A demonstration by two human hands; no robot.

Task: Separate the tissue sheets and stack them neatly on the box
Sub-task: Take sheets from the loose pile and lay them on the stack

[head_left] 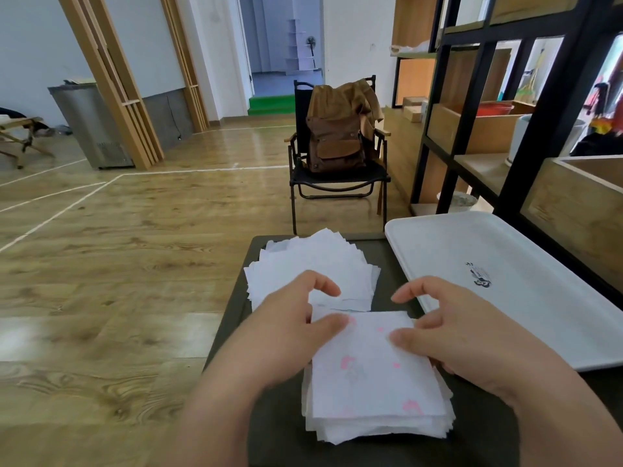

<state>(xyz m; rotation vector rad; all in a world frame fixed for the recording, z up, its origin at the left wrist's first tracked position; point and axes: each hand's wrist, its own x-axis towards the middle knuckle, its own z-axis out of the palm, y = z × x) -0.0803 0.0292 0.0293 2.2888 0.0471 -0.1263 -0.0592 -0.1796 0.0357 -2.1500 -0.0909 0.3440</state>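
Observation:
A near stack of tissue sheets [374,392] with faint pink print lies on the dark box top [397,264]. Behind it spreads a fanned pile of white sheets [313,264]. My left hand [286,332] has its thumb on the far left corner of the near stack's top sheet, index finger arched above. My right hand [465,332] has its thumb on that sheet's right edge, index finger lifted; its other fingers curl below the edge. Both hands seem to pinch this top sheet.
A white tray [505,298] lies on the right, touching the box's edge. Beyond the box stands a black folding chair [337,183] with a brown backpack. A black-framed shelf [488,112] rises at right. Wooden floor stretches to the left.

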